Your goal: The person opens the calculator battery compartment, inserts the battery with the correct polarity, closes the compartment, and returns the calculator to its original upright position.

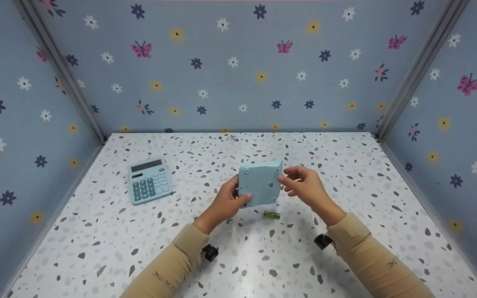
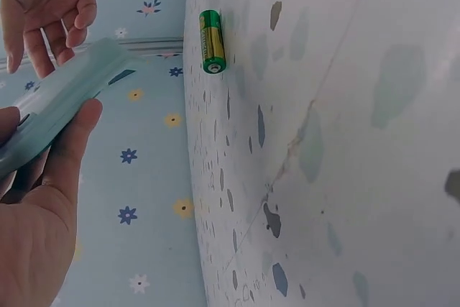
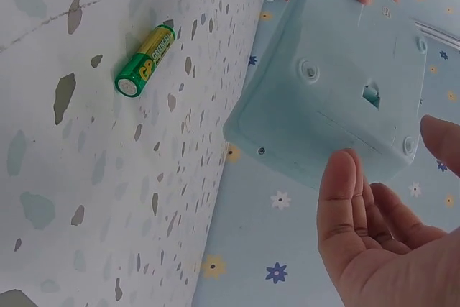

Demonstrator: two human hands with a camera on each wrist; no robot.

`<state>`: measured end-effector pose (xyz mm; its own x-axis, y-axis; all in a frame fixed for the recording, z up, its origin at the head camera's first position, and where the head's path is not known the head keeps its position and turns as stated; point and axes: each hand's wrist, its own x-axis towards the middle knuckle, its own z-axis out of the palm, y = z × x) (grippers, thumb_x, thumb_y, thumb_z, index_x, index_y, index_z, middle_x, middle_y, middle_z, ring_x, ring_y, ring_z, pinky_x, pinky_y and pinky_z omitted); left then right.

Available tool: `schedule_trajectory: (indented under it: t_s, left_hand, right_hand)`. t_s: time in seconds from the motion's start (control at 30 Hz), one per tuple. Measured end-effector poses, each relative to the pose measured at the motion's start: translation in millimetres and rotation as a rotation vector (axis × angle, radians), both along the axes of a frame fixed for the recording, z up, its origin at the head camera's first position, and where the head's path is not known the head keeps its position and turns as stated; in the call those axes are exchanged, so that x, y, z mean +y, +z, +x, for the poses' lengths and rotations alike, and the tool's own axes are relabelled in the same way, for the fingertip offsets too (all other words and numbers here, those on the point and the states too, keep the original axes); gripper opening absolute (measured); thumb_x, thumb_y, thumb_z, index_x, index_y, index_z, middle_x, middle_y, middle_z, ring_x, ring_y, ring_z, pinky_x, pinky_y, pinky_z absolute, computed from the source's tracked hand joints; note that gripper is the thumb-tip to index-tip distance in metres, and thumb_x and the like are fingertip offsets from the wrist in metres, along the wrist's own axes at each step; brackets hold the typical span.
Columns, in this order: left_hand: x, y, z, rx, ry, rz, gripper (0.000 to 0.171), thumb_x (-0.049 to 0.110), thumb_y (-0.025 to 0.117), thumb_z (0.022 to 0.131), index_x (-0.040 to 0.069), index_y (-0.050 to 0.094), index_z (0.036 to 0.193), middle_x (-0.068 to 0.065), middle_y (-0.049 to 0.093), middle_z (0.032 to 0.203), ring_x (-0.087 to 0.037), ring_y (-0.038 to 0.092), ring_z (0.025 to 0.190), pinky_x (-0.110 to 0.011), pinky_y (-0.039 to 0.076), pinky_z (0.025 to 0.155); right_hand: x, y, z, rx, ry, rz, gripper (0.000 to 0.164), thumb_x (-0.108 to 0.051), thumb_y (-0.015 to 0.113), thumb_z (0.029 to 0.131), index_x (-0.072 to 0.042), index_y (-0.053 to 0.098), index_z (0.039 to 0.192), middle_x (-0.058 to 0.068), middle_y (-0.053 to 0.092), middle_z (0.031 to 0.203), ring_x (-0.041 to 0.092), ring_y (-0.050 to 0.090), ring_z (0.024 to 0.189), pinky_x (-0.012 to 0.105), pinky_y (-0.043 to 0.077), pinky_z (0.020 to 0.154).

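My left hand [image 1: 227,199] grips a light blue calculator [image 1: 259,184] by its left side, thumb over its back. The back, with screw holes, round feet and a small latch notch, faces the head camera. Tilted up off the table, the calculator hides its keys. By its right edge is my right hand [image 1: 307,186], fingers loosely bent; the right wrist view shows these fingers [image 3: 341,185] close to the calculator's edge with nothing held. A green and gold battery [image 3: 146,61] lies on the table below the calculator.
A second light blue calculator [image 1: 149,181] lies face up on the left of the speckled white table [image 1: 205,265]. Patterned blue panels [image 1: 230,82] stand at the back and both sides. Metal posts [image 1: 422,68] mark the corners.
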<state>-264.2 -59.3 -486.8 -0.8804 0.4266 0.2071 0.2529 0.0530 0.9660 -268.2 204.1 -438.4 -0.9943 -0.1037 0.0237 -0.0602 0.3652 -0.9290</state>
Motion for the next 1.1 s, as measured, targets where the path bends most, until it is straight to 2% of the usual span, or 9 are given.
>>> schedule_trajectory:
  t_s: [0.13,0.4,0.57,0.7,0.9,1.1]
  left_hand:
    - [0.6,0.9,1.8,0.049,-0.019,-0.034,0.061,0.003,0.058,0.107,0.003,0.039,0.165,-0.027,0.056,0.156,-0.048,0.059,0.142,-0.062,0.059,0.108]
    - [1.9,0.0,3.4,0.11,-0.037,-0.093,0.061,0.005,0.057,0.11,0.004,0.036,0.167,-0.025,0.056,0.158,-0.045,0.059,0.143,-0.058,0.058,0.11]
    - [3.6,1.5,5.5,0.207,-0.035,-0.173,0.057,0.005,0.056,0.11,0.002,0.04,0.165,-0.023,0.058,0.157,-0.04,0.06,0.144,-0.055,0.059,0.111]
    - [5.6,2.6,7.4,0.347,-0.017,-0.255,0.053,0.003,0.058,0.109,0.002,0.045,0.161,-0.02,0.06,0.155,-0.035,0.063,0.142,-0.051,0.058,0.113]
    - [7.6,2.5,8.7,0.654,0.048,-0.395,0.05,-0.004,0.06,0.106,0.005,0.054,0.154,-0.015,0.067,0.146,-0.03,0.069,0.134,-0.046,0.058,0.114]
    - [8.0,2.1,9.7,0.859,0.093,-0.558,0.054,-0.009,0.063,0.103,0.006,0.055,0.155,-0.014,0.068,0.144,-0.03,0.071,0.129,-0.041,0.063,0.106]
  right_hand:
    - [-2.7,0.5,0.4,-0.041,0.012,-0.02,0.051,-0.031,0.073,0.105,0.003,0.064,0.142,0.02,0.073,0.119,0.013,0.075,0.087,0.03,0.068,0.079]
    - [-5.8,0.6,-0.4,-0.086,0.018,-0.062,0.054,-0.032,0.068,0.108,0.005,0.059,0.147,0.025,0.073,0.127,0.018,0.077,0.091,0.034,0.069,0.083]
    - [-4.8,1.3,-0.9,-0.112,0.007,-0.1,0.054,-0.032,0.066,0.11,0.007,0.058,0.147,0.027,0.072,0.129,0.018,0.078,0.092,0.033,0.069,0.083]
    - [-3.5,2.1,-0.3,-0.124,0.003,-0.138,0.054,-0.032,0.064,0.11,0.007,0.056,0.147,0.028,0.072,0.131,0.017,0.078,0.092,0.032,0.069,0.083]
    - [-2.1,0.3,0.4,-0.113,0.008,-0.188,0.051,-0.033,0.062,0.111,0.007,0.058,0.144,0.022,0.073,0.125,0.021,0.079,0.098,0.034,0.069,0.087]
    - [-2.6,-2.1,-0.2,-0.137,-0.006,-0.223,0.049,-0.035,0.058,0.113,0.005,0.062,0.141,0.014,0.076,0.117,0.021,0.079,0.097,0.034,0.069,0.087]
